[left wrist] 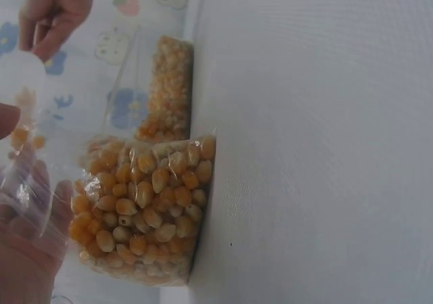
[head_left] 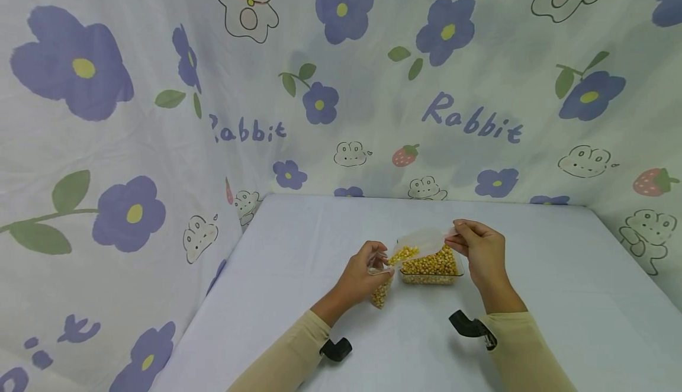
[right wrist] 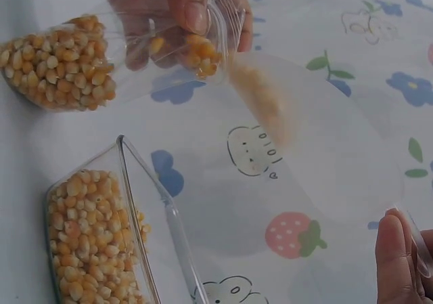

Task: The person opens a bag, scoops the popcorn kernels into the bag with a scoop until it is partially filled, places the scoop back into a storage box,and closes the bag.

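Note:
My left hand (head_left: 358, 273) grips a clear plastic bag (left wrist: 145, 202) near its mouth. Corn kernels fill the lower part of the bag, whose bottom rests on the table. Between thumb and fingers, my right hand (head_left: 483, 254) pinches the handle of a translucent white scoop (right wrist: 338, 141). The scoop tilts down toward the left, its tip at the bag's mouth. In the right wrist view, blurred kernels lie on the scoop and several others are just inside the bag's opening. A rectangular glass container (right wrist: 177, 233) holding many corn kernels stands to the right of the bag, below the scoop.
A white cloth covers the table (head_left: 298, 238). Behind and at the sides hangs a curtain (head_left: 373, 84) printed with flowers and rabbits. Black wrist mounts (head_left: 337, 349) stick out from both beige sleeves.

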Motion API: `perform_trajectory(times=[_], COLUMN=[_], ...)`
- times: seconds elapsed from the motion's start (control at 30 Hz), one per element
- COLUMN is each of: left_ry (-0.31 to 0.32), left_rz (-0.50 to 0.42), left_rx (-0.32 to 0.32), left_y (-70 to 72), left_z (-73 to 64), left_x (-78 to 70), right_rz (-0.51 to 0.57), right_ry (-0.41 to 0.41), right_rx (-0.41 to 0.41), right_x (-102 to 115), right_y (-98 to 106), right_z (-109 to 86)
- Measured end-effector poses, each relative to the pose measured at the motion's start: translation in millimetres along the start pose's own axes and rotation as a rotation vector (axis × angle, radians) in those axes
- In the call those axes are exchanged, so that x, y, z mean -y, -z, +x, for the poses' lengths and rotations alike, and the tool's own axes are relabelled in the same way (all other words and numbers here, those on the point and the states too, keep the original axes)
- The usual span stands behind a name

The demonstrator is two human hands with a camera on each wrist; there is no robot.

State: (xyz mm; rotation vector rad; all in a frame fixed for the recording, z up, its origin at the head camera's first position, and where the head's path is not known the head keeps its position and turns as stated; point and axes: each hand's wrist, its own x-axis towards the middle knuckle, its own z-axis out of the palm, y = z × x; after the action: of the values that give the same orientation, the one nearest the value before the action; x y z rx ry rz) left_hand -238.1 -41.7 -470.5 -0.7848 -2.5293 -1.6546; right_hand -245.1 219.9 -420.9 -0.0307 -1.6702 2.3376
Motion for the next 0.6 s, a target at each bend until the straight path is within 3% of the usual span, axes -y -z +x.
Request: perform_trajectory(times=[0.6], left_ry=[-0.019], left_rz=[0.018], left_rx=[-0.034], left_y=[0.7], left_z=[-0.1], left_x=[-2.4], right_rz=[0.001], right_ry=[0.036], right_rx=[0.017], right_x=[4.4], right_y=[-1.9], right_z=[-3.1])
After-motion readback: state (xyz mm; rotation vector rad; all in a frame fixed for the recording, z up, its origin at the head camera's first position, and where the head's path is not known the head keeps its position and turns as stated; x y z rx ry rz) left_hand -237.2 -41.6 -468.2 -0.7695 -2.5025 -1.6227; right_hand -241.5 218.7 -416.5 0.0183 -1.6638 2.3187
